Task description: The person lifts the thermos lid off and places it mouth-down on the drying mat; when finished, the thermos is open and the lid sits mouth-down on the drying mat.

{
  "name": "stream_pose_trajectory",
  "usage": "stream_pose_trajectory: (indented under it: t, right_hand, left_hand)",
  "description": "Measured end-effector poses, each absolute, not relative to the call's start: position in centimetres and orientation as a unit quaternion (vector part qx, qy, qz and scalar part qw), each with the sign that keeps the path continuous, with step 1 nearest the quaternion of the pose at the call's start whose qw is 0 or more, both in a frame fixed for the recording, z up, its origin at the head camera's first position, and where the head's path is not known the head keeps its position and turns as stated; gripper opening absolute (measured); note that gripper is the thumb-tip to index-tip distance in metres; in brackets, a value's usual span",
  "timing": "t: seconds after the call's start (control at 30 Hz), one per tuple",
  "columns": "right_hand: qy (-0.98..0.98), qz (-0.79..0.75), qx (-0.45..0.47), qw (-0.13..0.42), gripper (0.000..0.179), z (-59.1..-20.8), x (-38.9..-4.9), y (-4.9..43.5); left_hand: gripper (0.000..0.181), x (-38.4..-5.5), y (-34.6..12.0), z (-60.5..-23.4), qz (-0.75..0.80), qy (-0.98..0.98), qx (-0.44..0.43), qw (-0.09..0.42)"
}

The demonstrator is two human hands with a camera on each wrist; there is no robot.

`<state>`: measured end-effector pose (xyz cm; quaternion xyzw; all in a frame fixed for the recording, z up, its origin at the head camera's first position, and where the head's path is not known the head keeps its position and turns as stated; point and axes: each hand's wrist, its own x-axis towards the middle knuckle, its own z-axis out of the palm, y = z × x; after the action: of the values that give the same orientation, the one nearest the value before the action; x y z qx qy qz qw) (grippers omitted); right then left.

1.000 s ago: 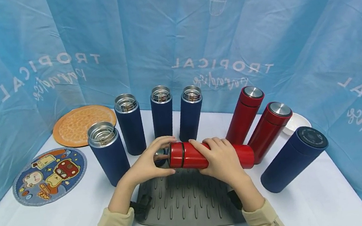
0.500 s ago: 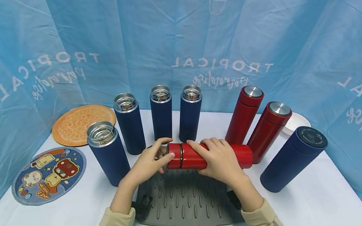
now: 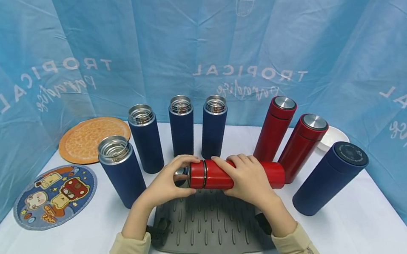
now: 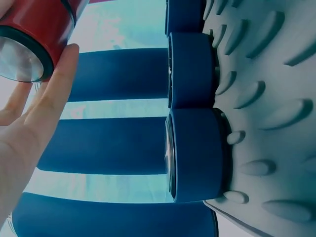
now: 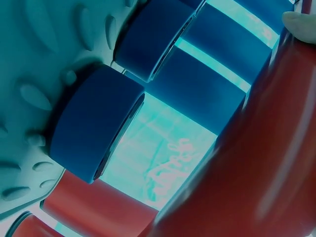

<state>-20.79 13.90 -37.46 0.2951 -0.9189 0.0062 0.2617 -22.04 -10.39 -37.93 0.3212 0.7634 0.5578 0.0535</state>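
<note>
A glossy red bottle (image 3: 218,177) is held sideways at the centre of the frame, over a grey mat (image 3: 218,236). The right hand (image 3: 251,181) has its fingers clamped around the body, probably to steady it; the left hand (image 3: 166,183) pinches the cap (image 3: 196,175) between thumb and fingers, a grip that seems suited to turning. Whether the cap is loose cannot be told. The mat is studded with raised, teardrop-shaped ridges; short round blue lids (image 4: 200,153) rest on it, perhaps from the matte blue bottles (image 3: 146,145) standing left and centre, their shiny metal mouths bare. Capped red bottles (image 3: 304,143) stand right.
</note>
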Motion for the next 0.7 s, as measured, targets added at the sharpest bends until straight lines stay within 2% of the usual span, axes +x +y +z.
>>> stream_pose_trajectory:
  t: [0.27,0.5,0.7]
  right_hand:
    - [-0.914,0.011,0.299,0.274,0.094,-37.48,-20.79,13.88]
    - [-0.911,0.006,0.299,0.284,0.094,-37.56,-20.79,13.82]
    - [-0.913,0.012,0.294,0.283,0.093,-37.33,-20.79,13.93]
  left_hand:
    - [0.060,-21.97,-10.48,-37.88,0.555,0.783,0.275,0.051]
    - [0.046,-21.91,-10.17,-37.46,0.534,0.815,0.216,0.058]
    - [0.043,-21.80,-10.57,-37.13,0.552,0.815,0.167,0.065]
